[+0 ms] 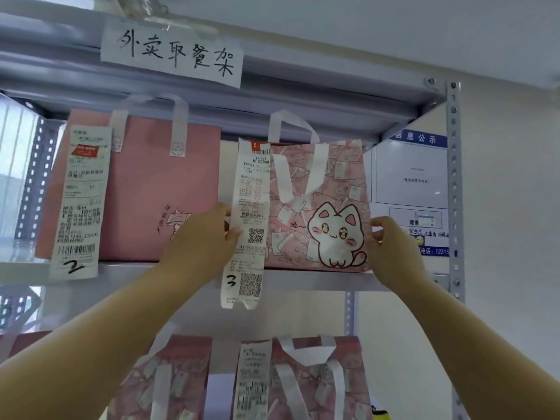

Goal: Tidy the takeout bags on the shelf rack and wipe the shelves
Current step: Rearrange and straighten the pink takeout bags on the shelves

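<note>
**Both hands on the cat bag, upper shelf**

On the upper shelf of the metal rack, the far left holds a plain pink bag standing upright with its white handles up. A long receipt marked "2" hangs down its front past the shelf edge. Above it, a handwritten paper sign is taped to the top beam.

The left hand reaches up between the two bags. It grips the left edge of the cat bag, with the thumb on the front and the fingers curled round behind. A second receipt, marked "3", hangs along that same edge, under the thumb, and trails below the shelf.

The cat bag is pink, printed with a white cartoon cat, and its base rests on the shelf just beside the plain bag. The right hand pinches the bag's right edge, fingers bent around it. What either bag holds cannot be seen.

Behind the right hand, a blue-headed notice hangs on the wall, next to the rack's perforated post.

On the shelf below stand two more pink patterned bags. The left one is partly hidden by the left forearm; the right one carries its own receipt. Their contents are hidden too.
</note>
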Demonstrator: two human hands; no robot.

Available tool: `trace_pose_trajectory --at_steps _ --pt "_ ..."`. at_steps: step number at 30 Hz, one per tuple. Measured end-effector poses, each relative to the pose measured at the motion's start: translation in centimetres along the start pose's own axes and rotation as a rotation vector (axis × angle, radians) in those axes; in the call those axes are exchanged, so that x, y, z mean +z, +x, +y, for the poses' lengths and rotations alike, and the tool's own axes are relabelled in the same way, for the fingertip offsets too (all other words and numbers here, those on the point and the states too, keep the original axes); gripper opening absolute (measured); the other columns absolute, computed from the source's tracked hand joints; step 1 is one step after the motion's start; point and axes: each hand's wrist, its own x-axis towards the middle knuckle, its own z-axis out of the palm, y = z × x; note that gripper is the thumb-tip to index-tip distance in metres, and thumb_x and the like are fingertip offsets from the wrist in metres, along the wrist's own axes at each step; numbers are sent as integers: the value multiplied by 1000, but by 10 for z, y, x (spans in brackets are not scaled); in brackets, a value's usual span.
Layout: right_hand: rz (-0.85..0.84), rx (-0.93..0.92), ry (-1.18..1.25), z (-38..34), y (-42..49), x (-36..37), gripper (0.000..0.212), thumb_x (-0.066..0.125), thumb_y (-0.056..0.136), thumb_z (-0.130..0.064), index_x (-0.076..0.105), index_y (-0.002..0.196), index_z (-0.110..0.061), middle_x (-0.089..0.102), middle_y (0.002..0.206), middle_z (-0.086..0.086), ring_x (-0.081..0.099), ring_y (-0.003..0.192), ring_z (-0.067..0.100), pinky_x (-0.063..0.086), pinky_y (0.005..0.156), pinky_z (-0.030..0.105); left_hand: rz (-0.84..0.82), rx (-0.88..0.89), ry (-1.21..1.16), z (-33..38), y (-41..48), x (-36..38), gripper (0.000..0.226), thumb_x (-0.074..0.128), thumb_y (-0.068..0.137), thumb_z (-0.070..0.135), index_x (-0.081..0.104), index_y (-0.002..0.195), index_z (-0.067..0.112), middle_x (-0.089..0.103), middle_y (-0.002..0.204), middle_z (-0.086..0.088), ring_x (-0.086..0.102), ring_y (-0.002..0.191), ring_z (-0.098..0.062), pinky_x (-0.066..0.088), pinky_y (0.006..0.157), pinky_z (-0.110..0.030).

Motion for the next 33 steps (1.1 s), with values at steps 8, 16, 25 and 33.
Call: trace_pose_trajectory --at_steps 8,16,25,33 --pt "74 -61 -135 -8 -8 -22 35 54 91 -29 51 123 -15 61 118 2 58 98 22 39 76 31 99 4 13 -3 -2 -8 32 60 88 30 54 114 14 62 102 0 58 92 -21 49 80 -37" --pt "126 -349 -324 -35 -56 -56 25 55 91 -30 59 108 -13 65 105 5 60 86 23 38 70 29 152 196 168 -2 -48 -37 18 62 85 29 58 94 14 61 88 -1 58 78 -21 47 69 -34" --pt "-84 -464 -291 -55 -138 -63 22 52 92 -34 60 100 -15 66 93 -1 60 76 17 48 64 29 1 167 245 -10 -139 -66 19 61 85 31 61 95 13 60 87 1 59 77 -22 51 72 -38" --pt "-289 -447 -280 -59 -200 -44 21 51 91 -39 60 93 -20 63 83 -6 59 71 15 53 66 33 -131 61 273 -30 -205 -84 18 58 87 36 62 90 19 61 83 6 59 75 -16 53 72 -35"
